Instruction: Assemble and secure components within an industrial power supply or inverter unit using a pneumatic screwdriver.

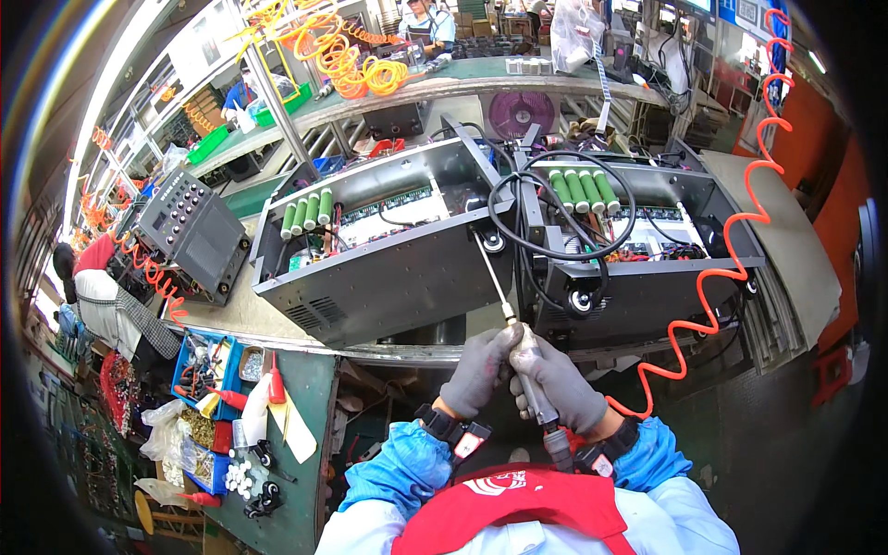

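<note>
A pneumatic screwdriver [541, 393] with a long thin shaft is in my gloved hands, tilted up and away from me. My right hand [572, 393] wraps round its body. My left hand [479, 372] is closed at its front end, fingers against the base of the shaft. The shaft's tip reaches the upper edge of a dark grey metal cabinet [388, 268], beside a caster [494, 242]. Inside that cabinet are green cylinders [305, 213] and a circuit board. A second, similar cabinet [638, 296] stands to its right, with a black cable [555, 254] looped over it.
A coiled orange air hose [680, 351] hangs along the right side. At left stands a grey control unit [192, 233]. Below it, a green side table [305, 370] carries blue parts bins [205, 370], red-capped bottles and small black casters. A person [427, 26] sits at the far bench.
</note>
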